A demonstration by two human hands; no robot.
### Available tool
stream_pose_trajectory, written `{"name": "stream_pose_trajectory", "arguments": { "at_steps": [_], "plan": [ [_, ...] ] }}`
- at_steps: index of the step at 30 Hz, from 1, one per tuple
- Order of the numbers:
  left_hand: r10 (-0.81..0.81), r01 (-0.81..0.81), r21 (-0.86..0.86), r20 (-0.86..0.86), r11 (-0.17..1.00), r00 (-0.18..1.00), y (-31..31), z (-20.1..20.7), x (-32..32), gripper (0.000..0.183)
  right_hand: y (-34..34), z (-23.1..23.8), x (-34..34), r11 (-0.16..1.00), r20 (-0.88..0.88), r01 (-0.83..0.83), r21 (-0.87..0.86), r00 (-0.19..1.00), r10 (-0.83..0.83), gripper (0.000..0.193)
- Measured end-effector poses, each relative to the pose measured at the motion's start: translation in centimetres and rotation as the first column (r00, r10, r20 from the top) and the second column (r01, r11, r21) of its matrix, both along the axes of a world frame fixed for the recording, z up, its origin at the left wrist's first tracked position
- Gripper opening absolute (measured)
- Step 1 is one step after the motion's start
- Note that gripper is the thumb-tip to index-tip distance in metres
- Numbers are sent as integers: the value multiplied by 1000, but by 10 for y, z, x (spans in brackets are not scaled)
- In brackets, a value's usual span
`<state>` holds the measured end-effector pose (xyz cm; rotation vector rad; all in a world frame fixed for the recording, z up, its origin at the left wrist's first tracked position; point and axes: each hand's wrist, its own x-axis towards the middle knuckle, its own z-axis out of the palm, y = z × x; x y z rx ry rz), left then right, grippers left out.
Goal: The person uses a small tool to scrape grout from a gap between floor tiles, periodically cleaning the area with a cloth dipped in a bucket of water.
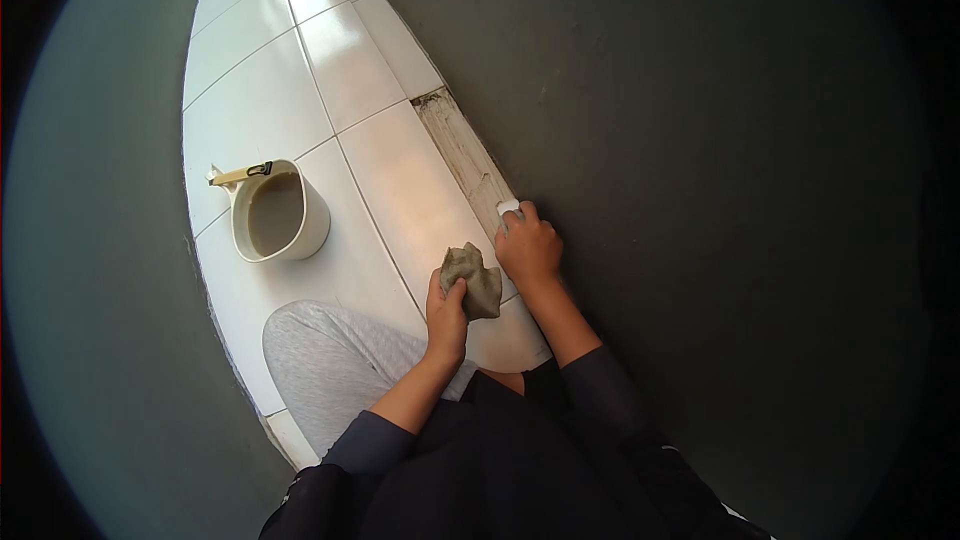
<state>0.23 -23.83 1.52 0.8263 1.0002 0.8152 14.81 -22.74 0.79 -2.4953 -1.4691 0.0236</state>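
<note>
My left hand (448, 322) is closed round a crumpled grey-green rag (472, 282), held above the white tiles. My right hand (528, 245) grips a small white piece (509, 207) whose kind I cannot make out, as the fingers cover most of it. That piece is at the near part of a bare strip (455, 145), where no tile lies and the pale, streaked bed shows along the wall. To the left a white dipper (318, 225) stands on the tiles with murky brown water (275, 212) in it. Across its handle and rim rests a yellow utility knife (240, 175).
White glossy tiles (265, 90) form a narrow floor running away from me. Dark grey walls (700, 140) rise close on the right and on the left. My bent knee in grey trousers (320, 350) is just below the dipper.
</note>
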Motion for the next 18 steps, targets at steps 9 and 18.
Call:
{"name": "stream_pose_trajectory", "arguments": {
  "at_steps": [9, 18],
  "plan": [
    [54, -54, -23, -28, 998, 998, 6, -7, -4, 31, -37, 18, 2, 995, -38, 21, -98, 999, -25, 14],
    [23, -16, -91, 78, 996, 997, -4, 10, 2, 23, -50, 4, 6, 996, -16, -61, 67, 998, 62, 15]
  ]
}}
